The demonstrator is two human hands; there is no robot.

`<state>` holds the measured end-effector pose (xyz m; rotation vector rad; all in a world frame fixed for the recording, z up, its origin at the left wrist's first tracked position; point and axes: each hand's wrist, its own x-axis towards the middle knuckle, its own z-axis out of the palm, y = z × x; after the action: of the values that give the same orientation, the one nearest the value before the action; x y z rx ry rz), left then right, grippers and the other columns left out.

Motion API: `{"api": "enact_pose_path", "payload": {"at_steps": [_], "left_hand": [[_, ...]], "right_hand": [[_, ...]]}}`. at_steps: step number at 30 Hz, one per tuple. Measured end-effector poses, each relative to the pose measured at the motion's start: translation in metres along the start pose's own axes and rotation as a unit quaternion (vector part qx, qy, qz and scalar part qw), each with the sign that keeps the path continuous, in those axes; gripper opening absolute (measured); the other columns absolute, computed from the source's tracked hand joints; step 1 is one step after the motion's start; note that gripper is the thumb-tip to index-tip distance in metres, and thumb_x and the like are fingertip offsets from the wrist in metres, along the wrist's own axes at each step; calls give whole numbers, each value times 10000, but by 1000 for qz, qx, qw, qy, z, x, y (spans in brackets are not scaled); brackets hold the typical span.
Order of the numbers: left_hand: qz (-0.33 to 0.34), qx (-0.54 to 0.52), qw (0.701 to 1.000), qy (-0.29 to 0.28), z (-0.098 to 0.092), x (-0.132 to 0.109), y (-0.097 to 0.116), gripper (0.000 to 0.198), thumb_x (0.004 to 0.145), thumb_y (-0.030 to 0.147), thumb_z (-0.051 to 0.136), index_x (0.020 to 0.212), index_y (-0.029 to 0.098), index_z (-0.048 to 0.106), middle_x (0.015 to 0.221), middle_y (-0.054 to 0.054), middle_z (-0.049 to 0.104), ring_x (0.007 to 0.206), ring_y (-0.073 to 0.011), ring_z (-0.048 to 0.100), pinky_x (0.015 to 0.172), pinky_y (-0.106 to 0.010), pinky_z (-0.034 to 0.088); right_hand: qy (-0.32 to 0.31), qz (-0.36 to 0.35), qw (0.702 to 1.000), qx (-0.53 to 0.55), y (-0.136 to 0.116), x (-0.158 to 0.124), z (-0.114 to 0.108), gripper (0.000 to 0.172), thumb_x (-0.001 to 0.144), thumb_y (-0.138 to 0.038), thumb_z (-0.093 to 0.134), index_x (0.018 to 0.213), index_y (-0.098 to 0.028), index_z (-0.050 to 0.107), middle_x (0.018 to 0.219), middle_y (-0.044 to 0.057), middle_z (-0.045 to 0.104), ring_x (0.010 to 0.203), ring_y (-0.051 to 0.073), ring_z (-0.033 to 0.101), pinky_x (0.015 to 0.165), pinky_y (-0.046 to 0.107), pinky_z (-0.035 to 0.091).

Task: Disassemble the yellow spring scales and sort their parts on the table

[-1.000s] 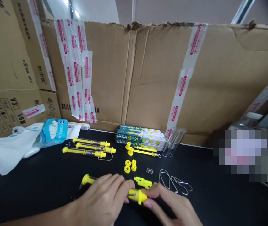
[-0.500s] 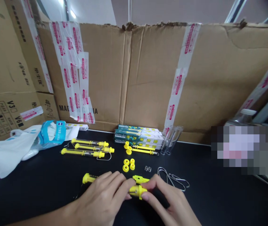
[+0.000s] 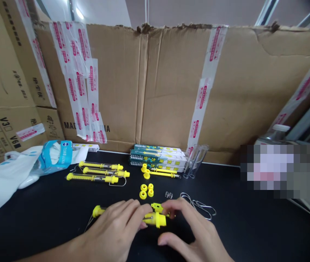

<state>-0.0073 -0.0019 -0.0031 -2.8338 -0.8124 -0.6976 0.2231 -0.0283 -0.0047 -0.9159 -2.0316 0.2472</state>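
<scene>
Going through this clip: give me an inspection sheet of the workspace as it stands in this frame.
Surface: black tabletop.
Work items: yellow spring scale, small yellow part, three spring scales, yellow rings, wire hooks, glass tubes, stacked boxes.
Clutter: white plastic bag and blue packet at the far left.
Hands: left hand grips the yellow spring scale; right hand sits beside it, fingers over the small yellow part.
Cables: nothing seen.
Surroundings: taped cardboard wall; blurred patch at right.
</scene>
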Motion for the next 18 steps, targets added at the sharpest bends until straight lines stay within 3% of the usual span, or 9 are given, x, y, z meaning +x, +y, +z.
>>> {"api": "enact_pose_path", "payload": {"at_steps": [2, 5, 12, 18], "left_hand": [[5, 1, 1000, -4, -1, 1, 0, 359, 911, 54, 362, 1243, 155, 450, 942, -89, 665, 810, -251, 675, 685, -388, 593], [8, -1, 1000, -29, -3, 2, 2, 322, 921, 67, 363, 1210, 165, 465, 925, -80, 665, 786, -251, 676, 664, -391, 598], [29, 30, 999, -18, -5, 3, 4, 323, 908, 67, 361, 1209, 144, 448, 891, -84, 675, 757, -256, 687, 636, -384, 606], [38, 40, 998, -15, -5, 2, 2, 371, 901, 42, 318, 1244, 134, 429, 943, -99, 691, 789, -265, 695, 642, -395, 609]], "right_hand": [[-16, 30, 999, 1, 2, 1, 0, 194, 950, -427, 576, 952, -233, 578, 795, -3, 655, 681, 137, 647, 625, 221, 533], [-40, 48, 998, 17, 4, 0, 4, 248, 1013, -352, 467, 831, -221, 574, 732, -13, 644, 628, 119, 636, 580, 204, 499], [3, 2, 1000, 19, 2, -3, 4, 175, 996, -325, 522, 864, -220, 570, 751, -20, 642, 636, 103, 620, 589, 179, 479], [0, -45, 999, 27, 4, -6, 6, 53, 969, -152, 553, 965, -200, 575, 807, 21, 651, 715, 146, 604, 655, 241, 503]]}}
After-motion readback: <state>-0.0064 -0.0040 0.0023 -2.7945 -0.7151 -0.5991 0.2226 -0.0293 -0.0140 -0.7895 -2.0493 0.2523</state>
